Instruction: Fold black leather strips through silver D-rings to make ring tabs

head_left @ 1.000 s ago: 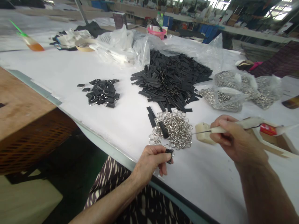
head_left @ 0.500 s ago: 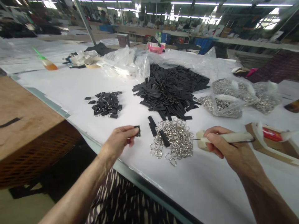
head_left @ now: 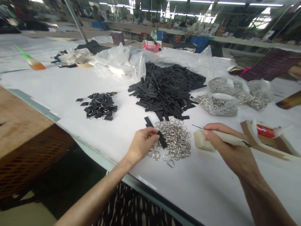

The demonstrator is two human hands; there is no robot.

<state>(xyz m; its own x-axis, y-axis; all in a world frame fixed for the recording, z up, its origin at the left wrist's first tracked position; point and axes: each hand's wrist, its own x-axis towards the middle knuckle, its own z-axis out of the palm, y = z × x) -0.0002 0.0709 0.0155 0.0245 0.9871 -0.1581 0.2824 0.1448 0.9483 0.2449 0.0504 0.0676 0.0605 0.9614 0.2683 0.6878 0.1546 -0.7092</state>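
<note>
My left hand [head_left: 143, 141] is closed at the near-left side of the metal D-ring pile [head_left: 177, 138]. Its thumb and fingertips pinch at the upper end of a black strip [head_left: 162, 140] lying on those rings. Whether anything else is within the fingers is hidden. My right hand [head_left: 225, 141] grips a pen-like tool [head_left: 231, 138] with a thick cream handle and a thin metal tip, pointing left above the table. Just under that hand sits a yellowish block [head_left: 203, 142]. Beyond the rings spreads a large heap of black strips [head_left: 166, 89].
At left lies a small pile of black strips folded round D-rings [head_left: 100, 106]. Clear bags of rings [head_left: 223, 105] and an open cardboard box [head_left: 246, 127] are at right. Farther back are crumpled plastic [head_left: 117, 61], a pink basin [head_left: 151, 47] and a bottle with orange liquid [head_left: 36, 65].
My left hand has moved right, from beside the rings to the strip on them. The small black piece it held no longer shows. The tool's tip has lifted slightly; the view has shifted.
</note>
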